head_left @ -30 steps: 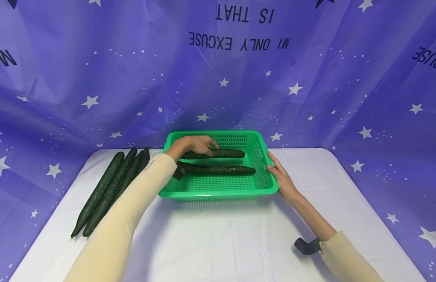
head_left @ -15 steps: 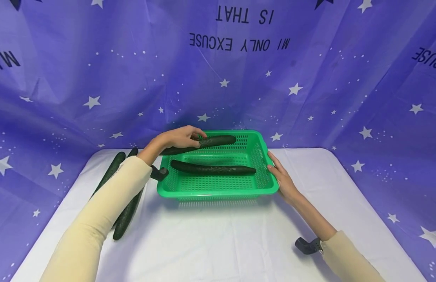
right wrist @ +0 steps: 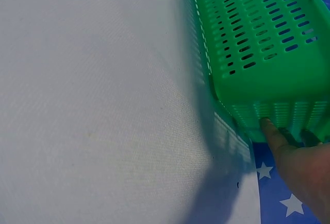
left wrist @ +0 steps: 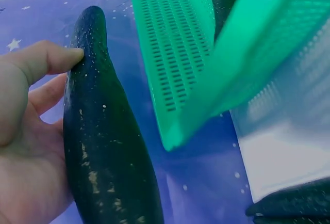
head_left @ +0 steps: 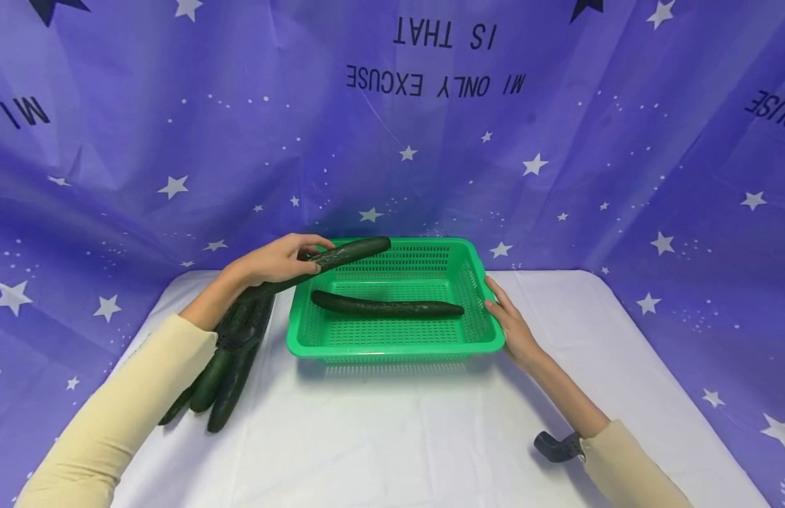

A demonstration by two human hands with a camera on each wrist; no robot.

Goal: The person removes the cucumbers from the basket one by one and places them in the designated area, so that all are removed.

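My left hand (head_left: 274, 262) grips a long dark green cucumber (head_left: 357, 251), its thumb resting along the skin. The cucumber slants above the left rim of the green basket (head_left: 392, 351), its far end over the basket's back left part. Up close, the left wrist view has the thumb and fingers around the cucumber (left wrist: 103, 131). Inside the basket lies another cucumber (head_left: 386, 307), set lengthwise. At the basket's right end, my right hand (head_left: 516, 328) touches the side with mostly straight fingers. A fingertip meets the basket's slotted wall (right wrist: 247, 108) in the right wrist view.
Several cucumbers (head_left: 240, 374) lie side by side on the white tablecloth (head_left: 392, 430) left of the basket, partly hidden by the left forearm. A purple curtain (head_left: 392, 183) with white stars hangs close behind the basket. A black wrist mount (head_left: 556, 446) sits at the right wrist.
My left hand has lifted the cucumber from the basket floor and carried it left, tilting it over the left rim. The other cucumber and my right hand have stayed put.
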